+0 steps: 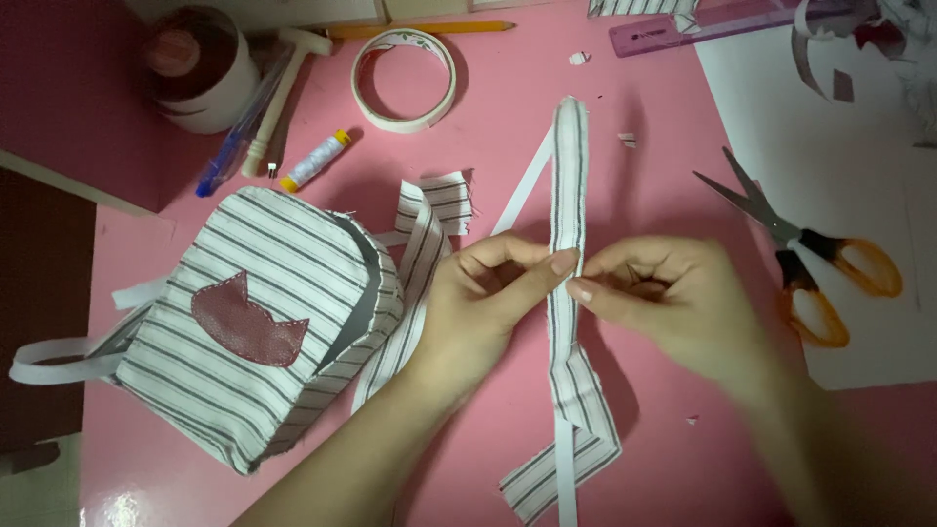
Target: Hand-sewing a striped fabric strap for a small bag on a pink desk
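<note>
On the pink bench (664, 176), head view: a long striped strip (569, 166) runs from the top middle down past both hands.
Progress: a small striped bag (264, 322) with a dark red cat-shaped patch (244, 322) looks sewn up; the strip, with white tape (522, 190) beside it, seems only partly folded.
Left hand (488, 293): grip pinched shut on the strip, thumb and finger meeting at its edge.
Right hand (664, 293): blurred, fingertips closed on the same strip from the other side.
Nearby: orange-handled scissors (800, 259), tape roll (403, 78), thread spool (314, 161).
</note>
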